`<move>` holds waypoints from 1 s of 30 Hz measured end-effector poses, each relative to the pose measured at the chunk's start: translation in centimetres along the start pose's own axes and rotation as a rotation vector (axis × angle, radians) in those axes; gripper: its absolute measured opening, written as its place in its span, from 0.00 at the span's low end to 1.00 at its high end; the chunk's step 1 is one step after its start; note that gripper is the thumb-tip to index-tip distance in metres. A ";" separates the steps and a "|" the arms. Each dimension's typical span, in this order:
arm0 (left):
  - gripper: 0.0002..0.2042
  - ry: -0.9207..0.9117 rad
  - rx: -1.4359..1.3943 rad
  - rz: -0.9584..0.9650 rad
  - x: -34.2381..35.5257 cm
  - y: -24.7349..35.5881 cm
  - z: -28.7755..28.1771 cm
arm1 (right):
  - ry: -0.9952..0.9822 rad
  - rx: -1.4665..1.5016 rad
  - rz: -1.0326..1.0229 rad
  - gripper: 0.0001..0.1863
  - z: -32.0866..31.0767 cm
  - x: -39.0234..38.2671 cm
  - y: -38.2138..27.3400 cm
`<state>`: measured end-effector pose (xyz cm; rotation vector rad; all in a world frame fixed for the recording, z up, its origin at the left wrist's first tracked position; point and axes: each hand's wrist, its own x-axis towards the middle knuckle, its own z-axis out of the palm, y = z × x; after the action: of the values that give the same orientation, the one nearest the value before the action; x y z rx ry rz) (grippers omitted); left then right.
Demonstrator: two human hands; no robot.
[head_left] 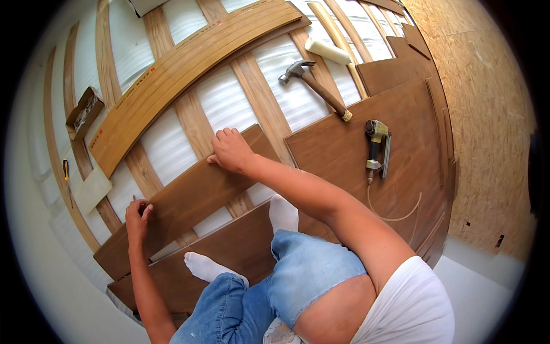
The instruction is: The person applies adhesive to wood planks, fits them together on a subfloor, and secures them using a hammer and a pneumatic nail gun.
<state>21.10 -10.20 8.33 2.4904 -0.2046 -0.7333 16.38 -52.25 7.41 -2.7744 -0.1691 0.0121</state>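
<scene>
A dark brown plank (192,192) lies diagonally across light wooden battens (189,117) in front of me. My left hand (138,217) grips its upper edge toward the left end, fingers curled around the board. My right hand (230,150) holds the same edge farther right, fingers bent over it. Another dark board (149,286) lies nearer me, with my socked feet (209,266) on or beside it. A hammer (315,86) rests at the upper middle, and a nail gun (376,149) with a thin hose lies on the dark boards (338,137) at the right.
Yellowish long boards (189,74) lie across the battens over white foam sheeting (260,63). A box of small pieces (85,112), a yellow-handled tool (66,170) and a pale square piece (93,189) are at the left. A white cylinder (327,50) sits at the top. Chipboard (481,126) borders the right.
</scene>
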 end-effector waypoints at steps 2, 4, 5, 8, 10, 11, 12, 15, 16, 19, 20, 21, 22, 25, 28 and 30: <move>0.22 0.038 -0.081 -0.076 -0.2 -0.3 0.1 | -0.022 0.029 -0.007 0.25 -0.2 0.0 -0.4; 0.21 0.173 -0.163 -0.096 -0.6 -0.1 1.0 | -0.041 0.036 0.001 0.26 -0.5 -0.7 -0.3; 0.20 0.220 -0.053 -0.045 -1.0 -0.2 1.5 | -0.048 0.029 0.013 0.26 -0.5 -1.5 -0.2; 0.19 0.320 0.188 0.081 -2.1 1.3 2.8 | -0.064 0.028 0.029 0.24 -0.5 -3.7 0.4; 0.17 0.269 0.152 0.075 -2.5 1.9 3.1 | -0.041 0.040 0.021 0.23 -0.5 -4.9 1.0; 0.17 0.246 0.135 0.071 -2.7 1.9 3.2 | -0.014 0.049 0.010 0.23 -0.5 -5.4 1.2; 0.16 0.203 -0.005 0.051 -2.8 1.8 3.0 | 0.013 0.057 -0.001 0.22 -0.6 -5.8 1.5; 0.15 0.163 -0.239 0.010 -2.8 0.4 1.6 | 0.013 0.063 0.022 0.21 -0.9 -6.9 2.5; 0.15 0.200 -0.203 0.011 -2.7 -1.1 0.8 | 0.033 0.083 0.024 0.21 -0.9 -7.0 2.6; 0.18 0.306 0.202 -0.041 -3.6 -6.7 -1.9 | 0.083 0.132 0.028 0.20 -0.4 -7.3 2.9; 0.19 0.287 0.239 -0.089 -4.2 -7.0 -2.4 | 0.090 0.141 0.035 0.19 -0.3 -7.5 3.0; 0.19 0.268 0.275 -0.138 -4.9 -7.4 -3.1 | 0.097 0.151 0.041 0.18 -0.2 -7.7 3.2; 0.20 0.249 0.318 -0.190 -5.3 -7.6 -3.8 | 0.113 0.176 0.040 0.17 -0.1 -7.7 3.1; 0.22 0.213 0.366 -0.067 -5.3 -7.8 -4.0 | 0.166 0.226 0.008 0.14 0.0 -8.0 3.6; 0.22 0.142 0.284 -0.179 -4.2 -7.1 -4.0 | 0.206 0.222 -0.060 0.12 0.0 -8.4 4.7; 0.21 0.142 0.243 -0.147 -3.8 -6.7 -3.8 | 0.200 0.207 -0.085 0.10 -0.2 -8.6 5.3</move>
<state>19.96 -1.76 9.20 2.8007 -0.0616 -0.6176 8.48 -58.28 5.58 -2.5404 -0.2204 -0.2545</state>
